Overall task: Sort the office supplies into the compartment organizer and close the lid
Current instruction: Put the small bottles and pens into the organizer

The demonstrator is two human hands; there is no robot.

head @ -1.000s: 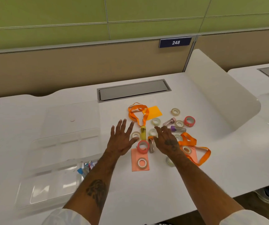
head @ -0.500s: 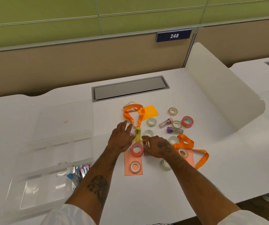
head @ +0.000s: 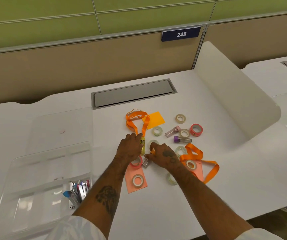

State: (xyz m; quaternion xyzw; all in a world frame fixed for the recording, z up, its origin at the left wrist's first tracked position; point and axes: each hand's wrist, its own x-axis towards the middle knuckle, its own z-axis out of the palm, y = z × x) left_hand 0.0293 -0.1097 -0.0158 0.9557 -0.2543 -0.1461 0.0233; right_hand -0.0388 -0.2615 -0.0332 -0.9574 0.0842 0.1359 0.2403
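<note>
Organizer point(head: 16, 163) of clear plastic sits on the left of the white tabletop point(head: 225, 179), its lid point(head: 61, 129) laid open behind it. One near compartment holds small metal pieces point(head: 78, 190) with coloured ends. The loose supplies lie to its right: tape rolls, capped tubes, sticky notes and two orange straps. The left grip point(head: 130, 148) curls over the yellow tube point(head: 142, 146) at the end of the far strap point(head: 135, 122); I cannot tell whether it grasps the tube or only touches it. The right grip point(head: 163, 156) pinches the orange-capped tube point(head: 146, 163), just beside the pink tape roll point(head: 137, 162), which lies on the edge of a pink note point(head: 130, 187).
</note>
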